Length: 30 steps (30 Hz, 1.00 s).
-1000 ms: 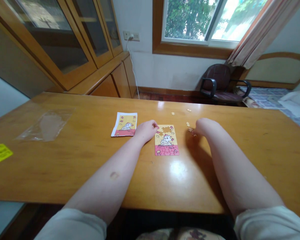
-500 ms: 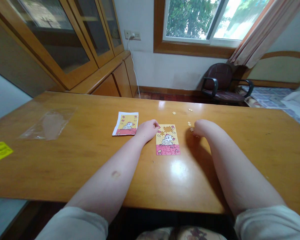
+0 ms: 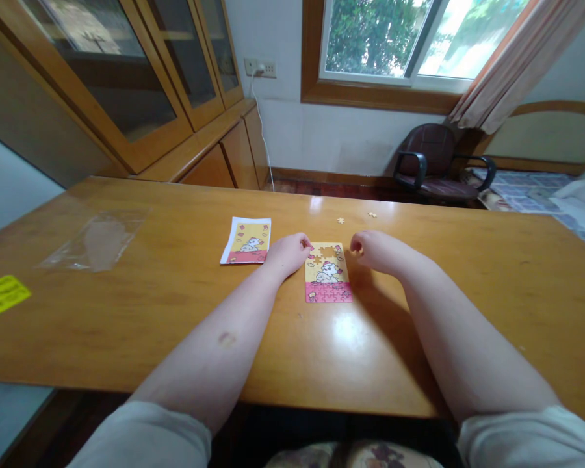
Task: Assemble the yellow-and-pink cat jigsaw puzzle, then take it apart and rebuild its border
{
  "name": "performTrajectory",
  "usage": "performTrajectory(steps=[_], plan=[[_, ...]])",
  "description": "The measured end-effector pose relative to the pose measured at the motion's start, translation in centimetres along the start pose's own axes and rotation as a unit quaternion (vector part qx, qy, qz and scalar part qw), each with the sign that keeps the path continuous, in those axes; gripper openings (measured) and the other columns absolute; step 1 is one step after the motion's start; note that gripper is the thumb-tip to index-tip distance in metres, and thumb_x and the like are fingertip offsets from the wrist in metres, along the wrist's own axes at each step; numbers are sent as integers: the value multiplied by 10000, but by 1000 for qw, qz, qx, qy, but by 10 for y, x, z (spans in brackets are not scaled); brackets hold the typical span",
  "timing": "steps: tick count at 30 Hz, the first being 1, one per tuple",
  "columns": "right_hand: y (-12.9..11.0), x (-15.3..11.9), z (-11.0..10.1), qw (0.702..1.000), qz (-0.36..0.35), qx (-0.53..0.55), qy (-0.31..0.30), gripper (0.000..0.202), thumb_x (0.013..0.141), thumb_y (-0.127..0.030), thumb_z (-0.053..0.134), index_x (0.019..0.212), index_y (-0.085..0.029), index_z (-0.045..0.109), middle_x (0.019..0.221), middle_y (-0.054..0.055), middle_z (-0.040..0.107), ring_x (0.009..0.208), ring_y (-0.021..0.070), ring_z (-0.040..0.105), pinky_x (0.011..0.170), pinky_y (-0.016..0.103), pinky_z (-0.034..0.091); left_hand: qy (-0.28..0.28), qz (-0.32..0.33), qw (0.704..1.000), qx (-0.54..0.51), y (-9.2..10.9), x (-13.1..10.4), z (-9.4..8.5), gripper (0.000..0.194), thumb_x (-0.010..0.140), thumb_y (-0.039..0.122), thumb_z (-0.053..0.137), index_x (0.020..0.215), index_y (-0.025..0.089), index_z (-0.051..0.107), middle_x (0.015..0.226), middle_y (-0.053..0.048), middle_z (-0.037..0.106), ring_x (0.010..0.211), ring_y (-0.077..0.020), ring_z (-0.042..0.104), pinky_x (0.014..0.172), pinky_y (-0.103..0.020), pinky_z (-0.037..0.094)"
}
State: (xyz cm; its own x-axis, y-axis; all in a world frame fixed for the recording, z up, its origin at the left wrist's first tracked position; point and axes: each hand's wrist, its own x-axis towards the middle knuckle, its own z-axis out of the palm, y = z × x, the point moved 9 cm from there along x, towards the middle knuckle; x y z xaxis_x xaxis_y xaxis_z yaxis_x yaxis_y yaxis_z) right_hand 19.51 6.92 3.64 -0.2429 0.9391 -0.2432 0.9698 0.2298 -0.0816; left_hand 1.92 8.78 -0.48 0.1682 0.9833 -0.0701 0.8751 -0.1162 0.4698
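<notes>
Puzzle [image 3: 328, 276] lies flat on the table [image 3: 175, 312], in front of the person and between the two hands, its long axis running away from the body toward the far edge. Main gap [image 3: 327, 252] is in the upper part, with bare wood showing through; a smaller opening sits just to its lower left. Left hand [image 3: 288, 255] is at the upper left edge, thumb and forefinger curled close together, tips touching the border or just over it; whether a piece is between them cannot be told. Right hand [image 3: 376, 251] is just beyond the upper right edge, apart from it, fingers bent inward in a loose curl; contents, if any, hidden by the fingers. Gap therefore lies to the right of the left fingertips and to the left of the right ones, about level with both; left is the nearer. Loose pieces [image 3: 340, 221] lie past the far end, toward the back of the table. Picture sheet [image 3: 247, 242] lies beside the left hand, on its outer side.
</notes>
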Motion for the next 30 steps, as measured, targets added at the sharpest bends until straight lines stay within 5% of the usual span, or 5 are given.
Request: performTrajectory(steps=[7,30], plan=[[-66,-9,13,977,-195,88,22,364,753,-77,516,1056,-202,673,1074,62,680,929,188,623,809,268,452,2,4,1000,-4,1,0,-1,185,823,326,537,938,254,663,949,-22,713,865,-207,641,740,-288,468],[-75,-2,28,965,-240,53,95,280,895,-130,486,1102,-196,663,1083,86,644,1005,176,604,866,258,427,-5,5,1000,8,2,-1,1,219,827,354,533,966,246,663,970,-35,713,869,-212,640,748,-296,467]])
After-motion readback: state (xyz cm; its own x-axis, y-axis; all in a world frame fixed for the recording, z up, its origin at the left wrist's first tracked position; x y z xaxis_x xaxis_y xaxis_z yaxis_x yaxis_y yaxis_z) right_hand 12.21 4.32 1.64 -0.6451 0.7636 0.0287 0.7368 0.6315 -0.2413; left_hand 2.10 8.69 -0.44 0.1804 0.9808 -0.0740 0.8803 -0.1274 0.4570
